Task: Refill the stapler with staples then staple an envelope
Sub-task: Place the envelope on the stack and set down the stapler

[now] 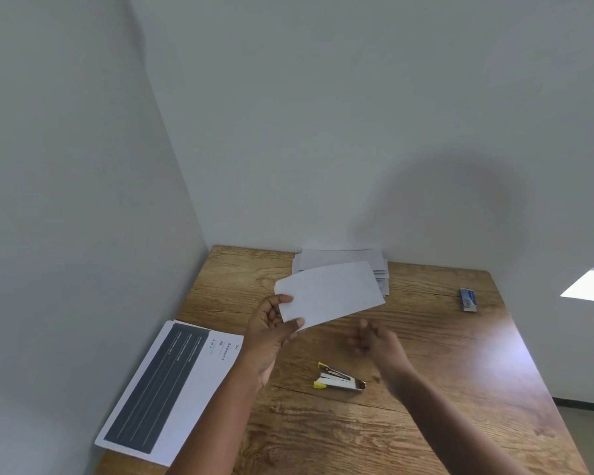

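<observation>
My left hand [271, 332] pinches the left end of a white envelope [333, 294] and holds it tilted above the wooden table [443, 354]. Just below the envelope's right half, my right hand [374, 341] is blurred, fingers apart, holding nothing. A small white stapler with yellow ends [338, 380] lies on the table between my forearms, touched by neither hand. A small blue-and-white staple box [468, 299] rests far to the right.
A stack of white envelopes [323, 257] lies against the back wall, partly behind the held one. A printed sheet with a dark panel [162, 389] lies at the table's left edge. Walls close in on the left and back.
</observation>
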